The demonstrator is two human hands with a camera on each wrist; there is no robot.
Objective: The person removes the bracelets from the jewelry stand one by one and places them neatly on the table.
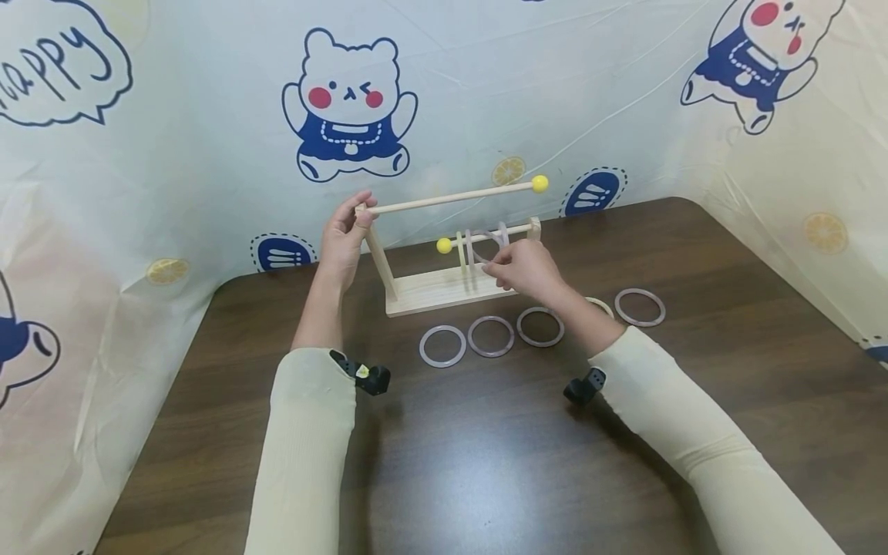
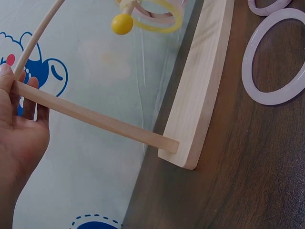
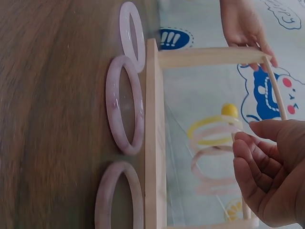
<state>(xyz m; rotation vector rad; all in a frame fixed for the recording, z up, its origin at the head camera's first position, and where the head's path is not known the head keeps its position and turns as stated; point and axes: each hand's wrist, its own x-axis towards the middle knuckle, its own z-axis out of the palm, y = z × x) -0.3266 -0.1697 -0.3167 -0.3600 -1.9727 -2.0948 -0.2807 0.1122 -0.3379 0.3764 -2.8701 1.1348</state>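
A wooden bangle stand point(image 1: 423, 293) has two rods with yellow ball ends at different heights. My left hand point(image 1: 341, 243) holds the top of its left post point(image 2: 95, 115), thumb on the near side. On the lower rod hang a yellow bangle point(image 1: 461, 253) and several pale lilac ones. At these bangles, my right hand point(image 1: 529, 268) has its fingers curled and pinches the lower edge of a tilted lilac bangle point(image 3: 194, 164); the fingers partly hide the contact. The upper rod point(image 1: 451, 199) carries no bangle.
On the brown table point(image 1: 458, 462), lilac bangles lie in front of the stand, one of them point(image 1: 442, 365) nearest its left end. A pale yellow bangle point(image 1: 600, 304) is partly covered by my right forearm. Another lilac bangle point(image 1: 640, 324) lies farther right. A printed cloth point(image 1: 208, 154) hangs behind.
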